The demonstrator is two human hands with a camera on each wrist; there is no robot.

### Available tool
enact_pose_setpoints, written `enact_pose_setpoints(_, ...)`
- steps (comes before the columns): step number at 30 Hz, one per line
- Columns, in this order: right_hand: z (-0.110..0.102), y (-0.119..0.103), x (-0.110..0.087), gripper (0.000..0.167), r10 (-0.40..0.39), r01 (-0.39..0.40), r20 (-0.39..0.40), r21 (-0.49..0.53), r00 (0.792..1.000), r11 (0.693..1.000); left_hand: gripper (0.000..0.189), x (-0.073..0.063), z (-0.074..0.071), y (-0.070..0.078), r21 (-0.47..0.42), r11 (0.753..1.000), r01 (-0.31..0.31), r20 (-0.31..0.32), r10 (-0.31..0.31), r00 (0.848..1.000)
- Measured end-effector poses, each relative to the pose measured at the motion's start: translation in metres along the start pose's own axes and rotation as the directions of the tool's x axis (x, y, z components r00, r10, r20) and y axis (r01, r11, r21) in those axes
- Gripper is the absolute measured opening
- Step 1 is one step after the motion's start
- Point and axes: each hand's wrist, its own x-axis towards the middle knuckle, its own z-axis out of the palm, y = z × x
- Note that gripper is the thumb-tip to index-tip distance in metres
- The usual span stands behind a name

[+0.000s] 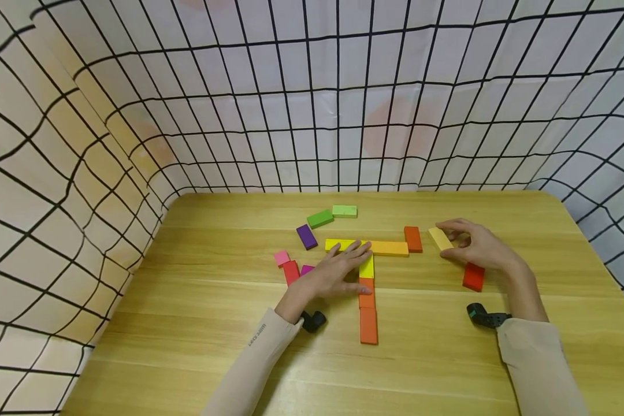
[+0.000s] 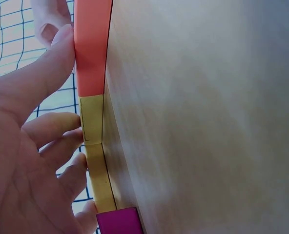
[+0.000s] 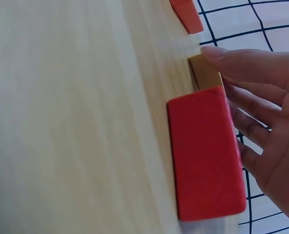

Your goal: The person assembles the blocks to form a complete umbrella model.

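My left hand (image 1: 333, 274) lies over a T-shaped layout of blocks with its fingers spread. Its fingertips touch the yellow block (image 1: 366, 267) and the yellow bar (image 1: 338, 245) at the top, and its thumb touches an orange block (image 1: 367, 299). In the left wrist view the thumb is beside the orange block (image 2: 92, 53). Out to the right, my right hand (image 1: 481, 247) pinches a pale yellow block (image 1: 439, 238) between thumb and fingers. The right wrist view shows that block (image 3: 204, 73) partly behind a red block (image 3: 207, 156).
An orange-yellow bar (image 1: 390, 248) and red-orange block (image 1: 413, 239) lie between the hands. Farther left are green (image 1: 320, 218), light green (image 1: 345, 211), purple (image 1: 307, 237), pink (image 1: 281, 258) and red-pink (image 1: 290, 272) blocks. Black grid lines cover the cloth (image 1: 312, 104) behind the table.
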Motion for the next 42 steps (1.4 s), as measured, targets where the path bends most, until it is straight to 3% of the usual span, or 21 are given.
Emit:
enact_pose_setpoints(14,0.000,0.000,-0.002,0.069,0.009,-0.008,-0.025,0.026,1.000,1.000,0.086,0.001,0.001,0.000,0.001,1.000,0.001,0.006,-0.001,1.000)
enact_pose_setpoints(25,-0.002,-0.007,0.011,0.070,0.035,-0.033,-0.037,0.053,0.999,0.998,0.086,0.000,0.001,-0.002,-0.003,1.000,-0.008,-0.004,0.008,1.000)
enact_pose_setpoints(32,-0.009,-0.011,0.033,0.071,0.046,-0.046,0.011,0.059,0.999,0.997,0.087,0.000,0.002,-0.003,-0.003,1.000,-0.011,-0.007,0.011,1.000)
enact_pose_setpoints(42,-0.015,-0.026,0.069,0.071,0.007,-0.004,0.074,-0.040,0.997,0.999,0.086,0.001,0.003,-0.002,0.002,1.000,-0.010,-0.008,0.010,1.000)
